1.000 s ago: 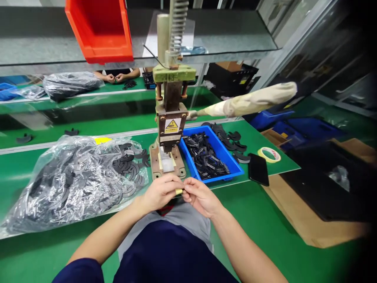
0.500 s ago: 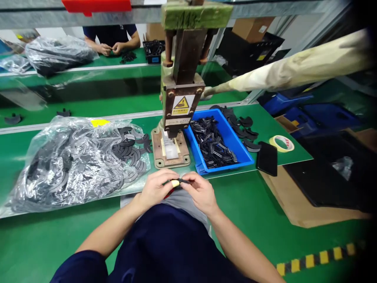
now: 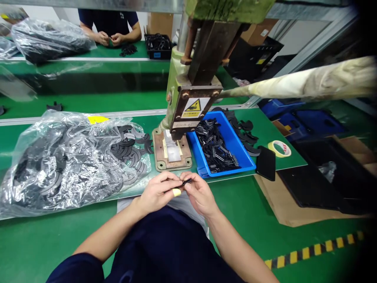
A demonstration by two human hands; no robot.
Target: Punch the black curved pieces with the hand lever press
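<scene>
Between my two hands, just in front of the bench edge, is a small black plastic part (image 3: 186, 182). My left hand (image 3: 161, 190), with a yellow cover on one fingertip, pinches its left end. My right hand (image 3: 200, 194) is closed on its right end. Behind the hands stands a green hand press (image 3: 196, 106), its ram above a metal base plate (image 3: 158, 151). A blue bin (image 3: 247, 165) of narrow black pieces (image 3: 215, 145) sits right of the press. On the left lies a clear plastic bag (image 3: 70, 165) of curved black parts, some spilling out (image 3: 129, 151).
The press's wrapped lever (image 3: 294, 84) reaches out to the right. A black phone (image 3: 266, 163), a tape roll (image 3: 279, 149) and loose curved parts (image 3: 247, 135) lie past the bin. Across the bench, another person's hands (image 3: 110, 39) work near a black bin (image 3: 158, 46). Cardboard (image 3: 282, 204) lies lower right.
The black part has been tilted, its right end now higher, and my fingers have shifted on it. The camera view has turned slightly, so the press appears further right and leaning.
</scene>
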